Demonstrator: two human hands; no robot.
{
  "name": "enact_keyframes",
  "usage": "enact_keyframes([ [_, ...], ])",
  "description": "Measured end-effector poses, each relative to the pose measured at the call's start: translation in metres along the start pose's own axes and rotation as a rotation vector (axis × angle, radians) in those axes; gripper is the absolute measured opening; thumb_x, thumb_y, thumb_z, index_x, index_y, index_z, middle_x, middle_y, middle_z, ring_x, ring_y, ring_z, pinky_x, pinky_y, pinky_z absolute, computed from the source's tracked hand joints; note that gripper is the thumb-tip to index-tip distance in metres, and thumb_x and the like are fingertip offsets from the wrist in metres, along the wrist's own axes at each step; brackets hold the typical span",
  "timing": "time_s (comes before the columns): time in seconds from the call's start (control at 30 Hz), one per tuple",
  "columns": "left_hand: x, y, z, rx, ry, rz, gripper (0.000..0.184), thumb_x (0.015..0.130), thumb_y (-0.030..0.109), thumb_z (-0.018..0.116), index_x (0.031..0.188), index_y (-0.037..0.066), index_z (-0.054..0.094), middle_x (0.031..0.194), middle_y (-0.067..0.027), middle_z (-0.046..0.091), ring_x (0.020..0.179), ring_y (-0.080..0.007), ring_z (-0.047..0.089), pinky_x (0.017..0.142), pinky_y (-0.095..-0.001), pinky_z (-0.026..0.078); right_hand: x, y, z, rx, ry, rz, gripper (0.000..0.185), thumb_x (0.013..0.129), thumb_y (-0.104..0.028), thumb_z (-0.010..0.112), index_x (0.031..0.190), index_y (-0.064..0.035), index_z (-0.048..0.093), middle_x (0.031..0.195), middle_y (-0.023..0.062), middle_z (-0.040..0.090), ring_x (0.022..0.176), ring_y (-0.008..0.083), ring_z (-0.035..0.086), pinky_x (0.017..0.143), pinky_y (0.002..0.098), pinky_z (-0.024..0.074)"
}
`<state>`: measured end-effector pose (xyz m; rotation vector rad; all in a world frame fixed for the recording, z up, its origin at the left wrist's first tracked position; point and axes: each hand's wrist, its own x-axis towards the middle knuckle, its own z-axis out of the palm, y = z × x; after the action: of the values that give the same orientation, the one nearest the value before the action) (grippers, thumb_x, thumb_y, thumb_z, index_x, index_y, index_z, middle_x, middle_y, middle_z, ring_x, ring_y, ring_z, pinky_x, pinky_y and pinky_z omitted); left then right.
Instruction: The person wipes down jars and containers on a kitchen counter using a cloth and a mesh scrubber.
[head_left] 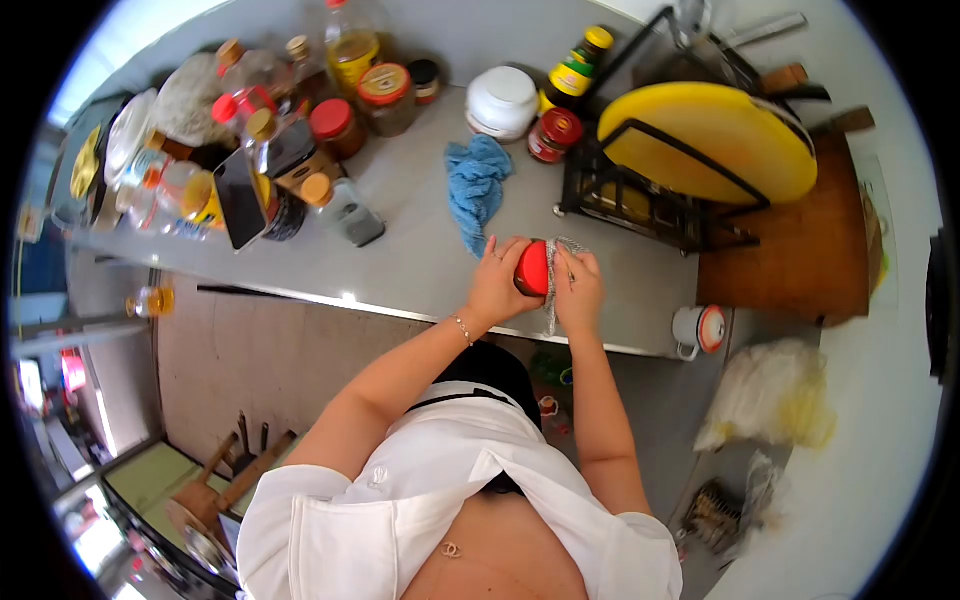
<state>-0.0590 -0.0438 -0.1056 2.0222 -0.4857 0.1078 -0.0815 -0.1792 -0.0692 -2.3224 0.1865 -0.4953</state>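
Near the front edge of the grey counter, my left hand is wrapped round a jar with a red lid. The jar is tilted, its lid facing up toward me. My right hand pinches a grey patterned cloth against the right side of the jar. Part of the cloth hangs down past the counter edge. A crumpled blue cloth lies on the counter just beyond my left hand.
Bottles and jars crowd the back left, with a phone leaning there. A white container and a red-lidded jar stand behind. To the right are a black rack with a yellow board and a white mug.
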Motion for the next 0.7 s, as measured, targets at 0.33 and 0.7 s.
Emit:
enact_keyframes([
  [0.33, -0.012, 0.057, 0.036, -0.120, -0.283, 0.265, 0.083, 0.049, 0.030, 0.083, 0.120, 0.006, 0.048, 0.119, -0.0138, 0.051, 0.110, -0.0328, 0.050, 0.105, -0.0542, 0.027, -0.059, -0.004, -0.092, -0.286, 0.166, 0.157, 0.015, 0.084, -0.021, 0.061, 0.095, -0.0165, 0.070, 0.073, 0.0043, 0.052, 0.064, 0.0227, 0.054, 0.055, 0.0342, 0.0438],
  [0.7, -0.104, 0.137, 0.080, -0.263, -0.633, 0.511, 0.086, 0.045, 0.025, 0.085, 0.119, 0.005, 0.048, 0.118, -0.0132, 0.053, 0.112, -0.0309, 0.050, 0.106, -0.0497, 0.028, -0.224, -0.014, -0.161, -0.432, 0.541, 0.310, 0.018, 0.079, -0.015, 0.065, 0.097, -0.0156, 0.069, 0.072, 0.0023, 0.053, 0.065, 0.0195, 0.056, 0.057, 0.0309, 0.0454],
])
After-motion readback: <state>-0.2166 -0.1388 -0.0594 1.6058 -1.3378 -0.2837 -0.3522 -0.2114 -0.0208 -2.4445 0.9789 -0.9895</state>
